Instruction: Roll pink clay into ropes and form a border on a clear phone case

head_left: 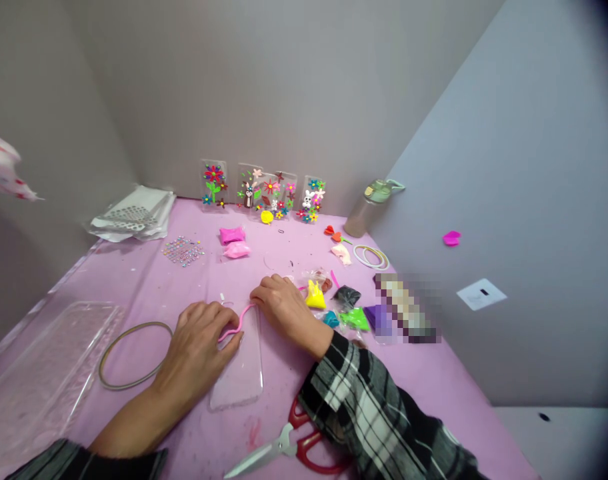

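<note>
A thin, wavy strand of pink clay (242,321) runs between my two hands, over a clear phone case (240,377) lying flat. My left hand (200,340) has its thumb and forefinger closed around the strand's near end. At the far end, the curled fingers of my right hand (284,303) grip the strand near the top of the case. That hand covers part of the case's upper edge. Red-handled scissors (284,445) lie open below, partly under my right sleeve.
Clay packets, including a yellow one (315,295) and a green one (355,319), lie right of my hands. A hoop (104,363) and clear plastic tray (44,360) are at left. Rhinestones (184,251), decorated cases (214,187) and a bottle (363,217) are farther back.
</note>
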The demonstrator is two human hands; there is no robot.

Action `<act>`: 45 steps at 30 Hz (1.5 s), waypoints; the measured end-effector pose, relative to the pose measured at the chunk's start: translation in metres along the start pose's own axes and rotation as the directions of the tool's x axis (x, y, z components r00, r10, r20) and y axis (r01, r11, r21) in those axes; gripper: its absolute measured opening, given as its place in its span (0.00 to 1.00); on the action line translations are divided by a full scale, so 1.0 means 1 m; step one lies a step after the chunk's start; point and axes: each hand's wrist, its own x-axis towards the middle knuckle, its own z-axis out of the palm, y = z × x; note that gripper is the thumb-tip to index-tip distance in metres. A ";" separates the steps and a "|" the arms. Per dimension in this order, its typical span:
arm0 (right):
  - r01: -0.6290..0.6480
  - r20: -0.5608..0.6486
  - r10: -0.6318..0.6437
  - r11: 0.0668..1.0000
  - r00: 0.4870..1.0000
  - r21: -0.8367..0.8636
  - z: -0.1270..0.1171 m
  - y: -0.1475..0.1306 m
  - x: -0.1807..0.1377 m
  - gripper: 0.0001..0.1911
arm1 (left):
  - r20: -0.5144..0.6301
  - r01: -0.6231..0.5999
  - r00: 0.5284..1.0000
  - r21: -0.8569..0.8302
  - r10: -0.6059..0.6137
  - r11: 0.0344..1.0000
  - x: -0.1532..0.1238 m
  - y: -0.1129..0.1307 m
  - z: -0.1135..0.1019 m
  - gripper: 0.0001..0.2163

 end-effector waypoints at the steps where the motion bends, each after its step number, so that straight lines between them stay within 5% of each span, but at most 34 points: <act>1: -0.002 -0.001 0.002 1.000 1.000 0.006 -0.001 0.001 -0.001 0.07 | 0.000 0.000 1.000 -0.002 0.000 1.000 0.000 0.000 0.000 0.03; 27: -0.021 0.035 0.021 1.000 0.999 0.010 -0.002 -0.004 0.000 0.09 | -0.015 0.008 1.000 -0.017 -0.008 1.000 -0.007 -0.002 -0.014 0.04; 37: 0.192 0.056 -0.204 0.965 0.977 0.178 -0.012 -0.008 -0.002 0.06 | -0.014 0.008 1.000 -0.015 -0.009 1.000 -0.007 -0.004 -0.012 0.06; 45: 0.194 0.096 -0.206 0.973 0.974 0.125 -0.015 -0.018 -0.001 0.05 | 0.013 -0.004 1.000 -0.017 0.004 1.000 -0.007 -0.004 -0.012 0.06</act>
